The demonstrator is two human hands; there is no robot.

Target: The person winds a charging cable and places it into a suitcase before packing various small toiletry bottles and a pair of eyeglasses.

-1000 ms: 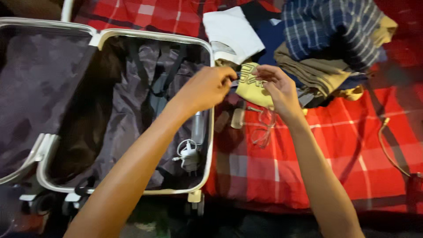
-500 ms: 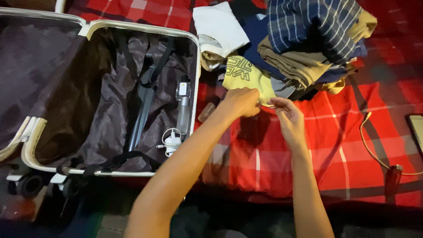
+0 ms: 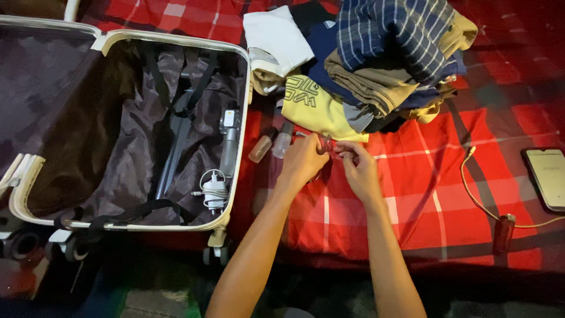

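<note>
My left hand point(image 3: 303, 160) and my right hand point(image 3: 359, 168) meet over the red plaid blanket point(image 3: 412, 194), just below a yellow shirt point(image 3: 315, 109). Both pinch a pair of thin clear-framed glasses point(image 3: 326, 143), mostly hidden by the fingers. Two small bottles point(image 3: 272, 144) lie on the blanket just left of my left hand. The open white-rimmed suitcase point(image 3: 238, 126) with dark lining lies further left.
Folded clothes are piled at the top: a white shirt point(image 3: 273, 38), a navy plaid shirt point(image 3: 394, 35), khaki cloth point(image 3: 365, 82). Inside the suitcase lie a white charger point(image 3: 213, 191) and a grey stick-shaped device point(image 3: 228, 141). A phone point(image 3: 547, 176) and cable point(image 3: 477, 191) lie at right.
Both hands have come down from the yellow shirt toward me and closed on the glasses on the blanket. The camera view shifted, showing the phone and the two bottles.
</note>
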